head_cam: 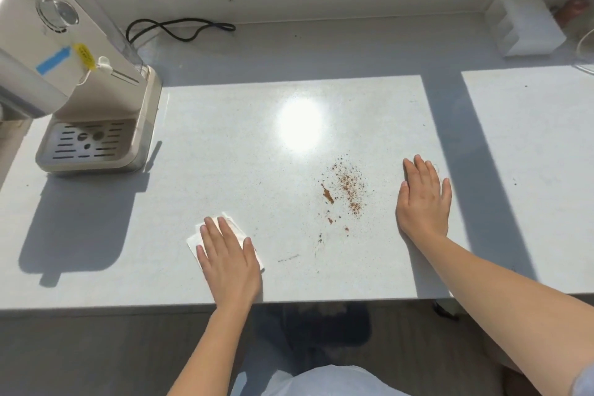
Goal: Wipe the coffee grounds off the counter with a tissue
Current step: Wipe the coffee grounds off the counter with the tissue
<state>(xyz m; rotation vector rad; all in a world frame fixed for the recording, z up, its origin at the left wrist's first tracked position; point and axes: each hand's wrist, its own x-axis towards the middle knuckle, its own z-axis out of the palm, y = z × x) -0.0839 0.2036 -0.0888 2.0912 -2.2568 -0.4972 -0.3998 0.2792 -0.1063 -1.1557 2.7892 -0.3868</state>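
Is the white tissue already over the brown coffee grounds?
No: the white folded tissue lies flat under the left hand, well to the left of the scattered brown coffee grounds on the pale counter.

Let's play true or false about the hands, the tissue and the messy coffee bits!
1. The left hand lies flat on the tissue. True.
2. The coffee grounds are all wiped away. False: they lie scattered on the counter.
3. The right hand holds a cup. False: it rests open and empty on the counter.
4. The grounds lie between the two hands. True.
5. The coffee machine stands at the far right. False: it is at the left.
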